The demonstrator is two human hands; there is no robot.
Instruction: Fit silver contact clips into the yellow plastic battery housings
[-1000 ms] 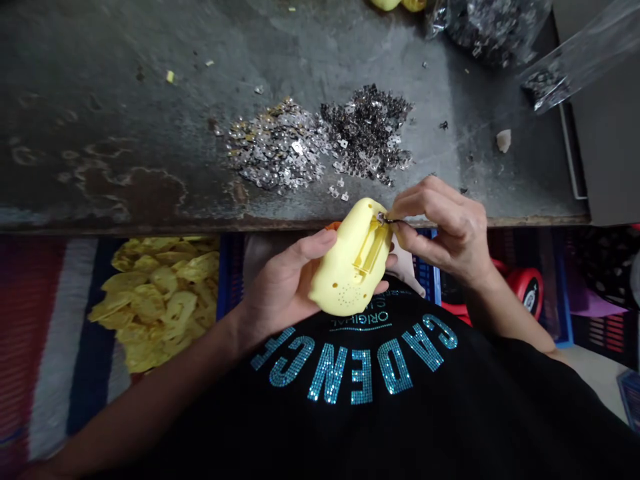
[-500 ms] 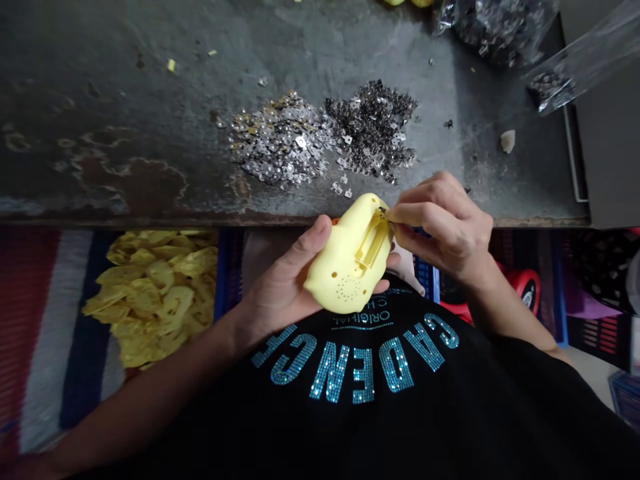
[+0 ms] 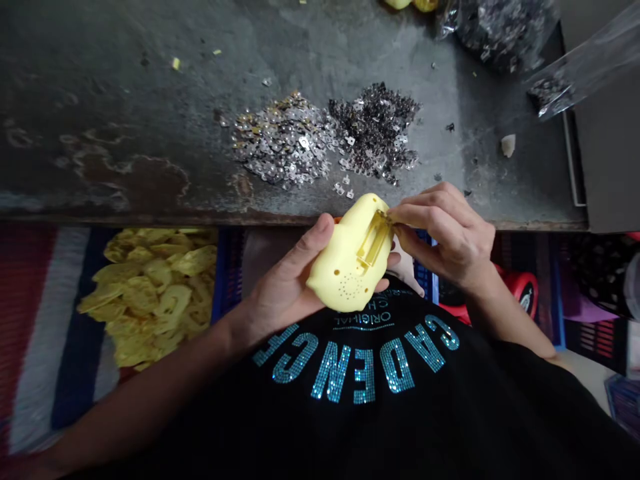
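The left hand [image 3: 285, 283] is curled around one yellow plastic shell [image 3: 345, 267], which sits in the palm with the thumb on its side. The shell is tilted, and it has a long slot and a group of little holes. The right hand [image 3: 445, 233] is nearly closed, and its fingertips [image 3: 403, 215] pinch at the top end of the slot. What they hold is too small to tell. There are two hands and one shell. Just past the hands, two heaps of tiny metal clips lie side by side on the tabletop [image 3: 125, 100]: a shiny heap [image 3: 283, 140] and a dark heap [image 3: 375, 130]. The tabletop is gray metal with rusty stains. Two plastic bags lie at the far right: one full of dark clips [image 3: 500, 33], and one clear [image 3: 575, 67]. Below the tabletop on the left, one heap of yellow plastic pieces [image 3: 150, 293] lies on a striped cloth [image 3: 65, 333].
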